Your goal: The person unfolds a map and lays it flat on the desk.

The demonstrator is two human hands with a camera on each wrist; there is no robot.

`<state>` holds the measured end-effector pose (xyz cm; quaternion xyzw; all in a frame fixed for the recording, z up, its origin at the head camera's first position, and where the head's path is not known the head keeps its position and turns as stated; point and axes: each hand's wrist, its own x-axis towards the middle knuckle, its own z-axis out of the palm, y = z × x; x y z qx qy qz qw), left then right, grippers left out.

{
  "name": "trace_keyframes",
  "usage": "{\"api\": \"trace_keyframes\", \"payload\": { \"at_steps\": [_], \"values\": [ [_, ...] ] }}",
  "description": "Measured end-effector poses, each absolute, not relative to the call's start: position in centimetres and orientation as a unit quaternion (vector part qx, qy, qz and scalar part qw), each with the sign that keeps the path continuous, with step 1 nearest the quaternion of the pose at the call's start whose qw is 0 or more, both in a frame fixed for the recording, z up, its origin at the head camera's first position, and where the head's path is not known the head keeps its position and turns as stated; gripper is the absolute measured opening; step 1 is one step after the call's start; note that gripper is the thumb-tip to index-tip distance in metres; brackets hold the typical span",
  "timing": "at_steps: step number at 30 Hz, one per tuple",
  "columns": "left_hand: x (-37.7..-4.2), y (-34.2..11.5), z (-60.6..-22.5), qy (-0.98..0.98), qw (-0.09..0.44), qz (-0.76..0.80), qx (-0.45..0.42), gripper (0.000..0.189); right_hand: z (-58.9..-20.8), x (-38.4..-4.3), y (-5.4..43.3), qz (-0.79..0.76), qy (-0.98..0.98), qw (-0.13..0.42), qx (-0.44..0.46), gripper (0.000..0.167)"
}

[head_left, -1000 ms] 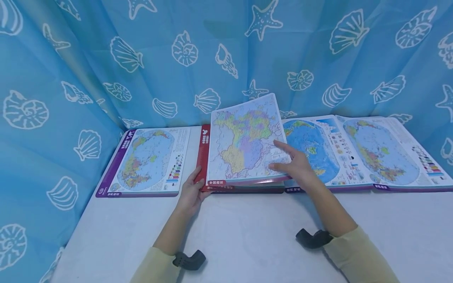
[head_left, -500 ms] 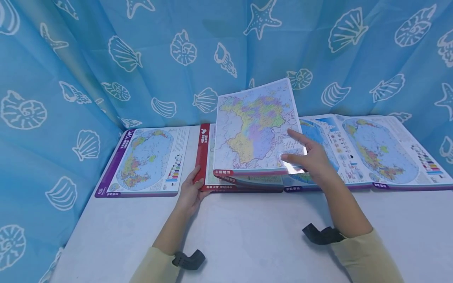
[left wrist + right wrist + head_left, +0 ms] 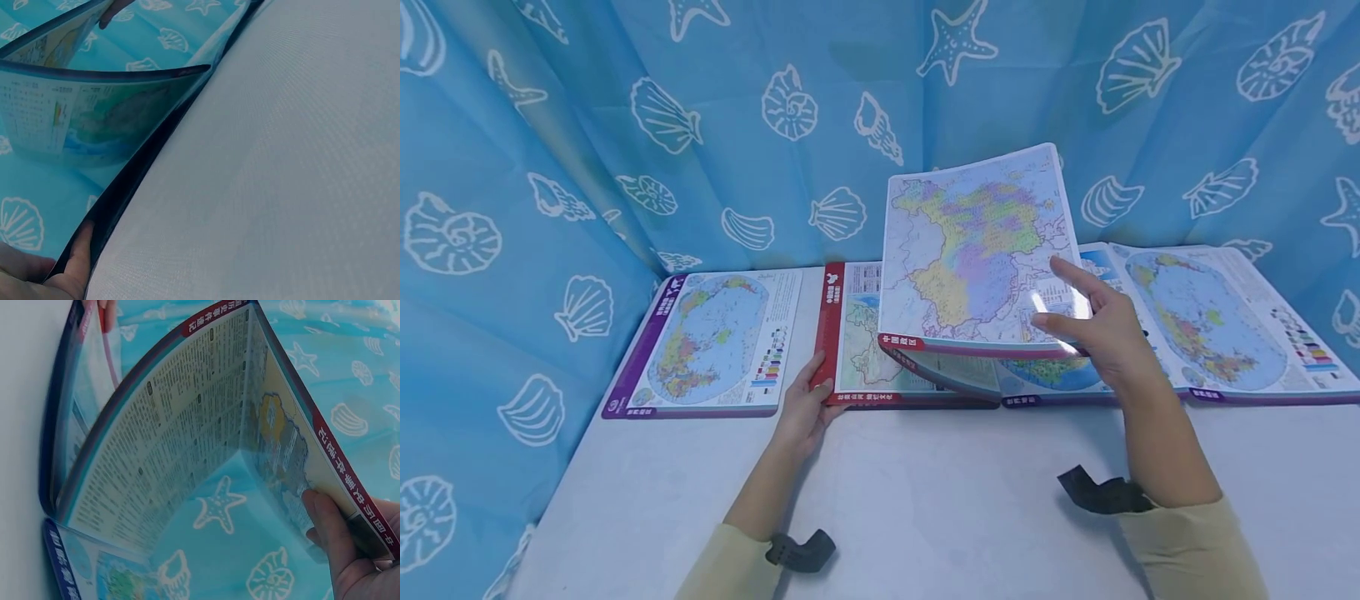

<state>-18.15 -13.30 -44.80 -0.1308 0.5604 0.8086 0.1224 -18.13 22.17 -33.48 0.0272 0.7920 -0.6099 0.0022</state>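
A fold-out map sheet (image 3: 977,250) with a red label on its lower left edge is raised and tilted. My right hand (image 3: 1108,333) pinches its lower right part, with thumb and one finger on the printed face. A second panel (image 3: 169,419), printed with text, hangs folded from it in the right wrist view. Underneath lies a red-edged map panel (image 3: 857,358). My left hand (image 3: 805,408) holds that panel's lower left corner. In the left wrist view, the left hand's fingers (image 3: 80,256) are at the dark edge of the stack.
On the left lies a purple-edged world map (image 3: 711,342). More world map panels (image 3: 1217,325) lie in a row to the right, one partly under the raised sheet. White cloth (image 3: 925,500) covers the table; a blue shell-patterned curtain (image 3: 850,100) hangs behind.
My right hand has moved right and lifted the map sheet higher, unfolding the panel below it. More of the red-edged panel now shows. The left hand has stayed put.
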Motion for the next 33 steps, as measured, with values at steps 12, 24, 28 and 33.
{"api": "trace_keyframes", "payload": {
  "at_steps": [12,24,28,33],
  "values": [
    [-18.1,-13.3,-44.7,0.568,0.124,0.803,-0.132,0.060,-32.4,-17.4,23.8,-0.634,0.759,-0.103,0.105,0.077],
    [-18.0,-13.2,-44.7,0.572,0.121,0.799,-0.137,0.062,-32.1,-17.1,23.7,-0.723,0.570,-0.358,0.156,0.056],
    [-18.0,-13.2,-44.9,0.581,0.119,0.793,-0.136,0.063,-31.8,-16.8,23.7,-0.723,0.519,-0.421,0.176,0.049],
    [-18.0,-13.2,-44.8,0.580,0.116,0.796,-0.128,0.062,-31.4,-16.7,24.4,-0.728,0.487,-0.435,0.209,0.043]
  ]
}}
